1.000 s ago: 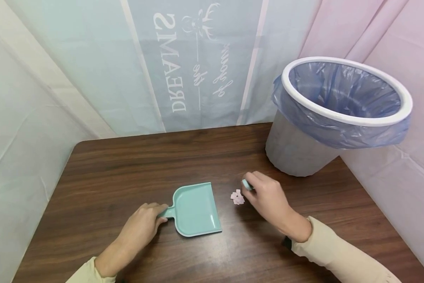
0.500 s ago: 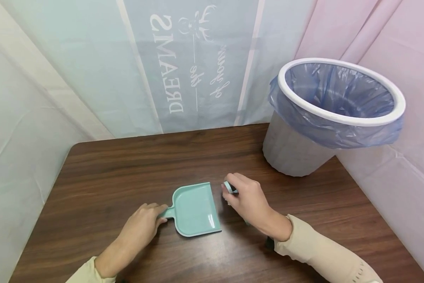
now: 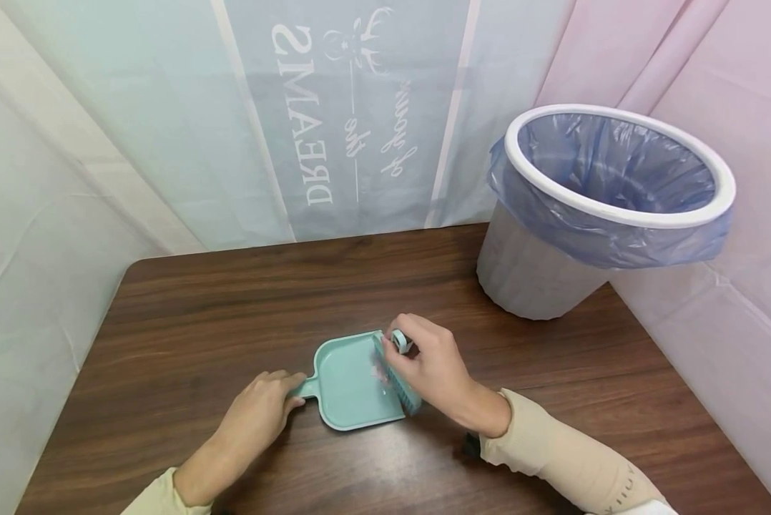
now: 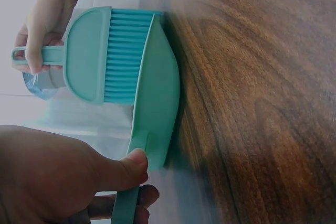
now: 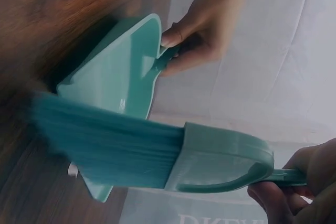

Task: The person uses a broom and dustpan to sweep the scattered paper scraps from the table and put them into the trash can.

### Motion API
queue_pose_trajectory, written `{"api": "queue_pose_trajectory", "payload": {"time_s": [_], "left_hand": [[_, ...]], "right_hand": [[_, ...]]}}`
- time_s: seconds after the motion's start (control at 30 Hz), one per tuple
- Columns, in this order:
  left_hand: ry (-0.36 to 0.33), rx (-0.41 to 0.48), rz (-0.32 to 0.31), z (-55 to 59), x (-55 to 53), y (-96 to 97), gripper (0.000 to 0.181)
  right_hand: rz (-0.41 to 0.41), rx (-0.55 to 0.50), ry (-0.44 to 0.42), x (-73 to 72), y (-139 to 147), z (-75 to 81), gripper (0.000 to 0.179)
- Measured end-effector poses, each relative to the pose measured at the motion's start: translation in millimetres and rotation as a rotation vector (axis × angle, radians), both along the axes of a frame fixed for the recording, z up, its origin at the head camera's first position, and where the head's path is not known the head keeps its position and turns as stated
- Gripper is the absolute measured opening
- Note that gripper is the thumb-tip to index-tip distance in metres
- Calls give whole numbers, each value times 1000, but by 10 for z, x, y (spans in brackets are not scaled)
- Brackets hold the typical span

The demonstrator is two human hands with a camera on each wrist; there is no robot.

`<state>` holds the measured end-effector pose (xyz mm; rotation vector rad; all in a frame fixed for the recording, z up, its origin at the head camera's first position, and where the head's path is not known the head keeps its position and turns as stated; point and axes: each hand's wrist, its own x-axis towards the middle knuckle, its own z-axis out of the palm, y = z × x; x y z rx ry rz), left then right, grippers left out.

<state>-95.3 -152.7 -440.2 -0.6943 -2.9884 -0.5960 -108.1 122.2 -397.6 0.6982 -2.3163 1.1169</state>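
A mint-green dustpan (image 3: 347, 390) lies on the brown table, its wide edge facing right. My left hand (image 3: 257, 408) grips its handle, thumb on top in the left wrist view. My right hand (image 3: 432, 361) holds a matching hand brush (image 4: 86, 56) by its short handle. The bristles (image 5: 110, 142) stand at the dustpan's front edge, bent and blurred in the right wrist view. Small pink scraps (image 3: 379, 373), also blurred, show just inside that edge beside the bristles. One pale scrap (image 5: 72, 170) sticks out from under the brush in the right wrist view.
A grey waste bin (image 3: 527, 275) with a white rim and a blue bag liner (image 3: 617, 161) stands at the table's back right. Printed cloth (image 3: 360, 129) hangs behind the wood-grain table (image 3: 231, 286), with pale sheets along both sides.
My right hand has swept the brush leftward to the dustpan's edge. The pink scraps, earlier on the table, now show inside the pan's front. The left hand and dustpan have stayed put.
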Motion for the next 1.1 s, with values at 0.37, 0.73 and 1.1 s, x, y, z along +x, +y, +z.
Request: {"api": "queue_pose_trajectory", "payload": {"time_s": [0.37,0.73,1.1], "left_hand": [[3,16,-6,-8,14,4,32],[19,4,5,-12,14,-1,32],[15,-2,-1,-11,6,-4,32]], "right_hand": [[-15,-171,56,-61,146,58,22],[-87,-116,37,-102,381,41,22],[-31,6,-15,-34,250,-8,23]]}}
